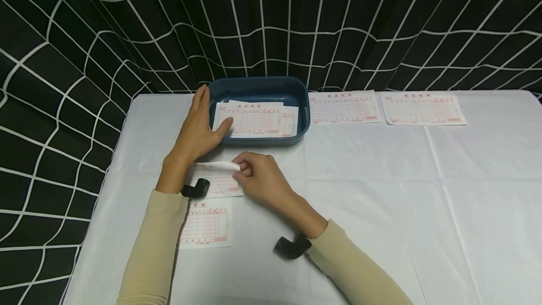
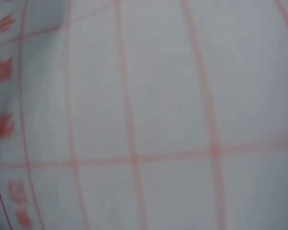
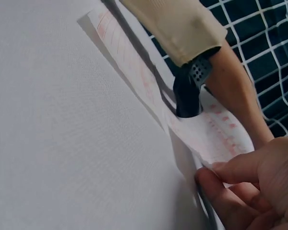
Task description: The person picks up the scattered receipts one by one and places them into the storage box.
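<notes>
My right hand [image 1: 264, 178] pinches the upper right part of a white receipt slip [image 1: 224, 183] printed in red, just in front of the basin. In the right wrist view the thumb and fingertips hold the paper's edge, and the slip [image 3: 225, 132] bends up off the white table. My left hand [image 1: 196, 131] rests at the left end of a dark blue plastic basin [image 1: 264, 141], fingers straight along its outside and thumb over the receipts [image 1: 250, 119] inside. Red grid lines of a receipt [image 2: 168, 96] fill the left wrist view, very close and blurred.
Another receipt [image 1: 207, 229] lies nearer me, partly covered by the left forearm. Two more, one [image 1: 345, 108] beside the basin and one [image 1: 423, 108] farther right, lie along the table's back edge. Dark curtain with white grid lines [image 1: 275, 27] stands behind the white-covered table [image 1: 372, 192].
</notes>
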`<state>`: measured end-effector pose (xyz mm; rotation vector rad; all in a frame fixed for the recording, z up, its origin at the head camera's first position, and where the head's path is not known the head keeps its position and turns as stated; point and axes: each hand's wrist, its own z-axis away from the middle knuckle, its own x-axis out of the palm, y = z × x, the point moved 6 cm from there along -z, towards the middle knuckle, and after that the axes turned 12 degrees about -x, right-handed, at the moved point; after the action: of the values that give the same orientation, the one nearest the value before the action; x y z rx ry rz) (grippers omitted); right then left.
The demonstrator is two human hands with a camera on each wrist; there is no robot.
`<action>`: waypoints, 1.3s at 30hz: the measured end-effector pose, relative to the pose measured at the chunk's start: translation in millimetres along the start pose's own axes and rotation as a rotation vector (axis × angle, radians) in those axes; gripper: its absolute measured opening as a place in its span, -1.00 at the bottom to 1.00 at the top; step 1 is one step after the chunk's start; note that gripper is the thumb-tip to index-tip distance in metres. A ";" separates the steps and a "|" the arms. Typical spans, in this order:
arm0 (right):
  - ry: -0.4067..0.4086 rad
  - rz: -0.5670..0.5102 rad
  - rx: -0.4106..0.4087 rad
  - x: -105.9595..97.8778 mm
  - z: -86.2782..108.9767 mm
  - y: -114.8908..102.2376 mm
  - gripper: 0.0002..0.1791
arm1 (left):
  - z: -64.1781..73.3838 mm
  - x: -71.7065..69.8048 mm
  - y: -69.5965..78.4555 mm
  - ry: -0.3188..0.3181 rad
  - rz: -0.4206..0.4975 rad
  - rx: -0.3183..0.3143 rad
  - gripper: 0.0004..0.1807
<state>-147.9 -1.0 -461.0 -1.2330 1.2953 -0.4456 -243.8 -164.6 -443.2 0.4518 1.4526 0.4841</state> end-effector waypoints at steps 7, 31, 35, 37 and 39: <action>0.023 -0.017 0.008 -5.9 3.7 4.7 -0.95 | -1.2 1.0 -2.9 -0.006 0.002 -0.005 0.12; 0.112 0.018 0.085 -84.3 40.0 22.4 -0.88 | -0.6 1.2 -3.4 0.011 0.016 -0.002 0.10; 0.116 0.019 0.130 -101.9 45.5 25.9 -0.86 | -1.1 1.6 -2.1 0.011 0.022 0.000 0.09; 0.109 0.017 0.148 -109.8 47.2 26.1 -0.84 | -1.3 1.7 -1.3 0.015 0.024 -0.001 0.09; 0.102 0.009 0.165 -116.5 48.8 26.2 -0.83 | -0.4 2.1 -0.4 0.018 0.026 -0.002 0.09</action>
<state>-149.2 125.9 -438.1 -1.0773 1.3215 -0.6034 -244.0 -163.7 -445.2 0.4665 1.4652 0.5118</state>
